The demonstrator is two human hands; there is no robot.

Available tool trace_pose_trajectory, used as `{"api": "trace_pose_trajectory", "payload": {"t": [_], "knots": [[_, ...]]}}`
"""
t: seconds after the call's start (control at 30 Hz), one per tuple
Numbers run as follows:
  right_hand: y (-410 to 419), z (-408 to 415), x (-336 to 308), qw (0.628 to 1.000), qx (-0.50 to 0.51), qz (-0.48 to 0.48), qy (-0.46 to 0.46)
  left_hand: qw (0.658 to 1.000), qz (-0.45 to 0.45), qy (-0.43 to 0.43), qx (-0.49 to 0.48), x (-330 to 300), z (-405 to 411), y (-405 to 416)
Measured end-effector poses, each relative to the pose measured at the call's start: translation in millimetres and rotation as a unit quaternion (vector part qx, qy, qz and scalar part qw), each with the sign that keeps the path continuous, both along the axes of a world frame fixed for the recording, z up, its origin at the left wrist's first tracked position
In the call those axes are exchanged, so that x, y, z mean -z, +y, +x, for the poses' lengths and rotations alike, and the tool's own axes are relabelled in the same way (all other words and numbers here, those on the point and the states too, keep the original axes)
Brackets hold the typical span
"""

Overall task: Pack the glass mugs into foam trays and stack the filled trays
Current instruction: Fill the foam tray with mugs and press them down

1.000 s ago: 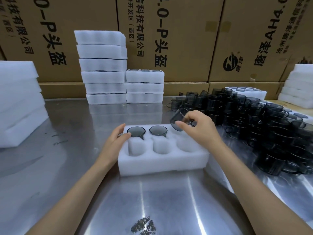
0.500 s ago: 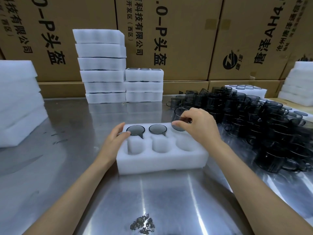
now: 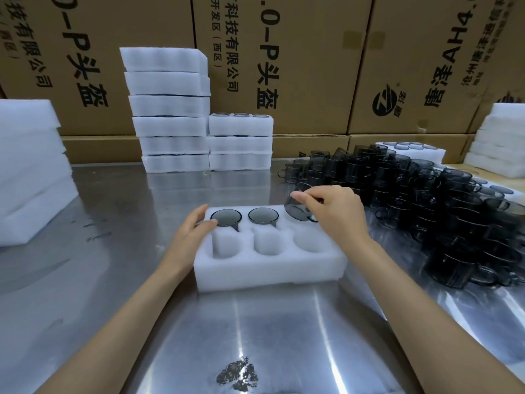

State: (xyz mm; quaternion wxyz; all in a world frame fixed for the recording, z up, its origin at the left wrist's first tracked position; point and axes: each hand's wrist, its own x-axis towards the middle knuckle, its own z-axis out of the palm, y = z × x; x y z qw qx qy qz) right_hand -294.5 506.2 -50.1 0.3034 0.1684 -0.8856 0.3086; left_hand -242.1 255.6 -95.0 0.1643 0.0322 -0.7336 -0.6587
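A white foam tray (image 3: pixel 270 268) with six round pockets, in two rows of three, lies on a steel table (image 3: pixel 113 280) in front of the person. The tray is the landmark here. Two smoky glass mugs already sit in its far row: one in the far-left pocket (image 3: pixel 226 218), one in the far-middle pocket (image 3: pixel 263 215).

The right hand (image 3: pixel 335 214) pinches a third mug (image 3: pixel 297 210) by its rim, tilted, its base entering the tray's far-right pocket; the tilt probably helps steer the handle into the pocket's slot. The left hand (image 3: pixel 193 231) rests with relaxed fingers on the tray's left end, a fingertip touching the far-left mug's rim, likely to stop the light foam sliding. The three near pockets are empty.

Right of the tray, a large heap of loose mugs (image 3: pixel 426 206) waits, too many to count. Behind the tray stand two stacks of trays: six high (image 3: pixel 167 109) and three high (image 3: pixel 241 143). More foam sits far left (image 3: pixel 28 172) and far right (image 3: pixel 500 143), against cardboard cartons (image 3: pixel 284 52).
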Motion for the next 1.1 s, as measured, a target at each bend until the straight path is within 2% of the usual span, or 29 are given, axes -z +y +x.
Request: {"api": "trace_pose_trajectory", "payload": {"t": [0.27,0.6,0.73,0.8,0.87,0.93,1.0,1.1], "knots": [[-0.9,-2.7,0.7,0.997,-0.012,0.075,-0.023,1.000,-0.017,-0.004,-0.003,0.6,-0.3,-1.6],[4.0,-2.4,0.9,0.995,-0.035,0.078,-0.050,1.000,-0.028,-0.001,-0.009,0.3,0.5,0.4],[3.7,-2.7,0.9,0.991,-0.028,0.124,-0.047,0.998,-0.056,-0.011,0.000,-6.7,3.9,-0.5],[5.1,-2.5,-1.6,0.996,-0.032,0.082,-0.029,0.994,-0.107,-0.014,-0.005,-14.4,6.7,-1.4],[9.4,-1.1,-5.6,0.998,-0.055,-0.017,-0.010,0.988,-0.155,0.023,-0.014,-25.0,9.9,2.0],[12.7,-0.2,-7.6,0.994,-0.087,-0.071,-0.009,0.973,-0.218,0.072,0.004,-38.7,12.3,14.1],[13.6,0.0,-7.3,0.990,-0.117,-0.061,-0.041,0.939,-0.318,0.113,0.065,-50.6,12.0,35.5],[12.5,1.0,-2.7,0.987,-0.133,0.017,-0.090,0.846,-0.494,0.138,0.146,-58.6,5.1,71.6]]}}
